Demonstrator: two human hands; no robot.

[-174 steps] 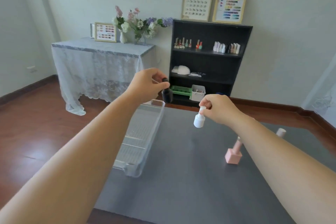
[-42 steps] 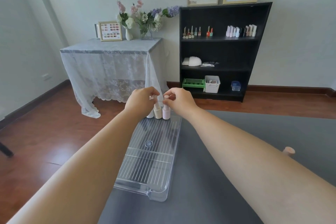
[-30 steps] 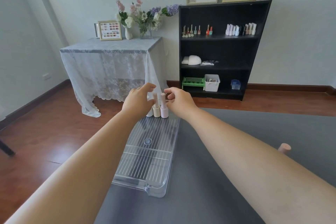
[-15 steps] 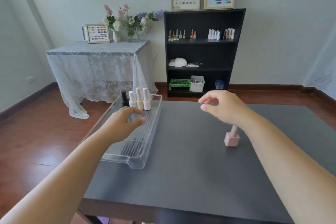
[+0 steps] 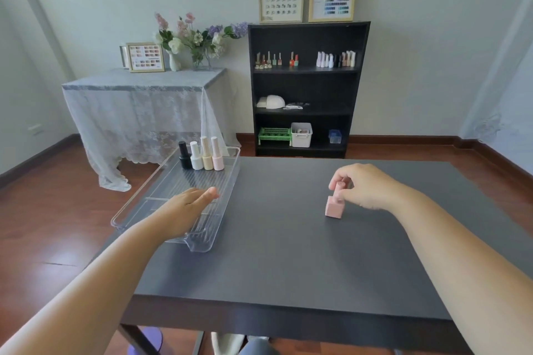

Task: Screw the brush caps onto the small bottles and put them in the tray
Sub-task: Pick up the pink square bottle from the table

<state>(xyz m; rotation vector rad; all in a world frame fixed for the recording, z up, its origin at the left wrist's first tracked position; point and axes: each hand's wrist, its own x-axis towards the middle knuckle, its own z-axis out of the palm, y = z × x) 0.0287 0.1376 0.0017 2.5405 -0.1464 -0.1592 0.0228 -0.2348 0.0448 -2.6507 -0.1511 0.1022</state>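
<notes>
The right hand (image 5: 366,187) pinches with its fingers (image 5: 339,179) the cap of the square pink bottle (image 5: 334,206) on the dark worktop (image 5: 288,239); the left hand (image 5: 187,206) stays flat, fingers together, over the clear plastic tray (image 5: 227,181).

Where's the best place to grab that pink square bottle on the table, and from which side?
By the cap, from above. The pink bottle stands upright on the table with its slim cap topmost and nothing close around it. The right hand already pinches it there, likely a firmer hold than the flat-sided base.

pink bottle (image 5: 334,208) cap hidden by fingers, shelf bottles (image 5: 336,59) too small
</notes>
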